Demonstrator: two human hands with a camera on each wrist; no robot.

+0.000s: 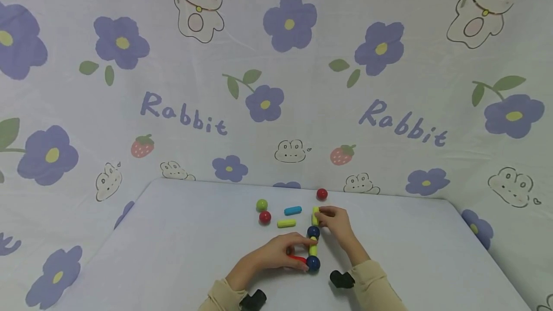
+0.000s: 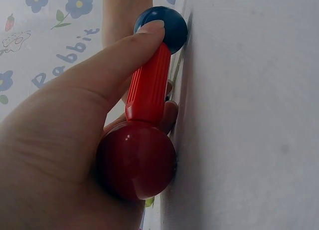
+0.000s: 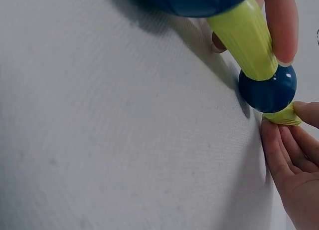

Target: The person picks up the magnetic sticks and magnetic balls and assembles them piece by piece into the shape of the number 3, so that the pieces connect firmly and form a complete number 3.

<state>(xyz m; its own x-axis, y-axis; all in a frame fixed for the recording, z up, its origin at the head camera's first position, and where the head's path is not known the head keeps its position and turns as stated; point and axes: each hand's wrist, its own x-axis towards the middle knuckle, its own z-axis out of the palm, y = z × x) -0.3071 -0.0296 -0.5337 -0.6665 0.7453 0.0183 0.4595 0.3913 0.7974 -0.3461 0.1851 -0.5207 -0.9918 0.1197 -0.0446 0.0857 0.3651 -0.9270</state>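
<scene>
On the white table, a yellow rod (image 1: 313,248) joins a near blue ball (image 1: 313,264) and a far blue ball (image 1: 313,232). A red rod (image 2: 148,88) runs from the near blue ball to a dark red ball (image 2: 137,160), which the palm hides in the head view. My left hand (image 1: 276,252) holds this toy chain, thumb on the near blue ball and fingertips at the yellow rod by the far ball. With thumb and fingers, my right hand (image 1: 339,224) pinches another yellow rod (image 3: 281,117), its end right at the far blue ball.
Beyond my left hand lie a green ball (image 1: 261,205), a red ball (image 1: 265,217), a blue rod (image 1: 293,210) and a loose yellow rod (image 1: 286,223). Another red ball (image 1: 321,194) sits near the table's back edge, before a rabbit-print cloth (image 1: 319,85).
</scene>
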